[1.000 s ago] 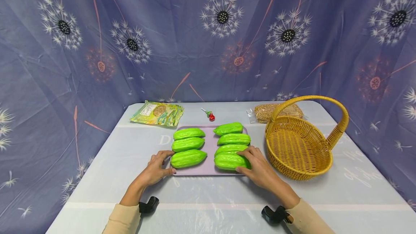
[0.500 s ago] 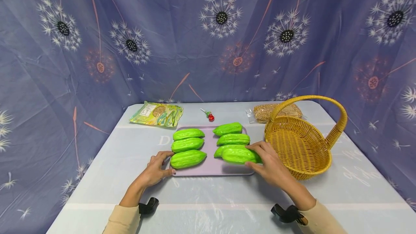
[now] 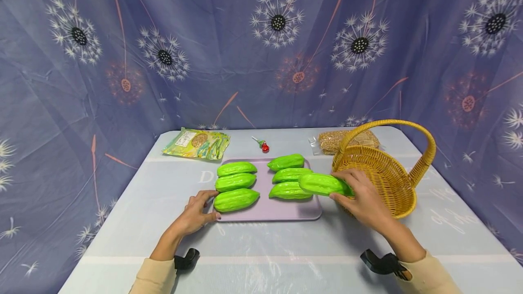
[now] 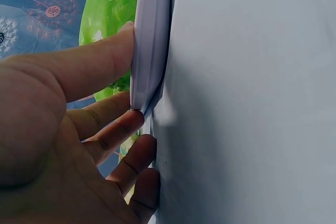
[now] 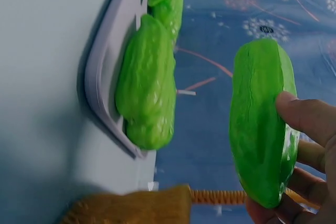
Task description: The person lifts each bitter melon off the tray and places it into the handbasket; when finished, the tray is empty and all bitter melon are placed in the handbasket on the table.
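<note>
Right grip (image 3: 362, 198), raised, pinches a green gourd (image 3: 320, 184); left grip (image 3: 195, 213) holds the tray (image 3: 267, 211).

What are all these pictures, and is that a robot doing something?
No robot here: these are a person's own two hands. The big picture comes from a camera worn on the head, looking forward and down. The two smaller ones come from cameras on the wrists, so things look turned sideways.

On the table is a pale purple tray with six green, ridged fruits or vegetables. A yellow woven basket stands to the right. Farther back are a colorful packet, a clear bag of grain-like bits and a small red-and-green thing.

The left hand touches the tray's edge. The right hand holds a seventh green piece in the air.
</note>
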`<state>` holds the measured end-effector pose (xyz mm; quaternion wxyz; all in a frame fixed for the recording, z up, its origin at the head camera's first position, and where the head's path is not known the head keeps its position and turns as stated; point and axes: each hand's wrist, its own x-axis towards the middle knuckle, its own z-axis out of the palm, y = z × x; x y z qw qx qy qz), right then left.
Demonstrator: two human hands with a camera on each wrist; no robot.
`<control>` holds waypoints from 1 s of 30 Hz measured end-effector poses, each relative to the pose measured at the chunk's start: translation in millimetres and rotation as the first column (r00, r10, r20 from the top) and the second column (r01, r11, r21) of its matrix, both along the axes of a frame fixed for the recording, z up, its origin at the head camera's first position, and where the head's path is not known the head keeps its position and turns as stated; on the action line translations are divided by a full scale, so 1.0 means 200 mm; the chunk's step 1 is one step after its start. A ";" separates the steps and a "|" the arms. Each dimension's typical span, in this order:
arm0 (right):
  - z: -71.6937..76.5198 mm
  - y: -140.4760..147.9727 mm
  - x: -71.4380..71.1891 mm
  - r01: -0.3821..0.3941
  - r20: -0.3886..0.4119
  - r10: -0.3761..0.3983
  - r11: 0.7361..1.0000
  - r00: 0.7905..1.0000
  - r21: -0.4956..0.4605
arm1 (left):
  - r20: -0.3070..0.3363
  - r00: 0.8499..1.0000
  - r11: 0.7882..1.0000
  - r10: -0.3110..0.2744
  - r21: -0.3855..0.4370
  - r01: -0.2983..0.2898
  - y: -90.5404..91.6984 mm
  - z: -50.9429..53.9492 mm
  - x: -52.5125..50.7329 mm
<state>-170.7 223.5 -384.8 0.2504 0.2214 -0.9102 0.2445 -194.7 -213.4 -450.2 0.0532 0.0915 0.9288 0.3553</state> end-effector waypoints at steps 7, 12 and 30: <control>0.05 0.12 0.00 0.042 -0.036 -0.040 0.998 0.999 0.049 | 0.000 1.000 1.000 0.000 0.007 0.000 0.00 0.00 0.00; 0.08 0.21 0.00 0.063 -0.049 -0.060 0.996 0.997 0.062 | -0.009 1.000 1.000 -0.002 0.007 0.002 0.00 0.00 0.00; 0.12 0.43 -0.09 0.145 0.054 -0.151 0.985 0.987 0.095 | -0.013 1.000 1.000 -0.008 0.008 0.008 0.00 0.00 0.01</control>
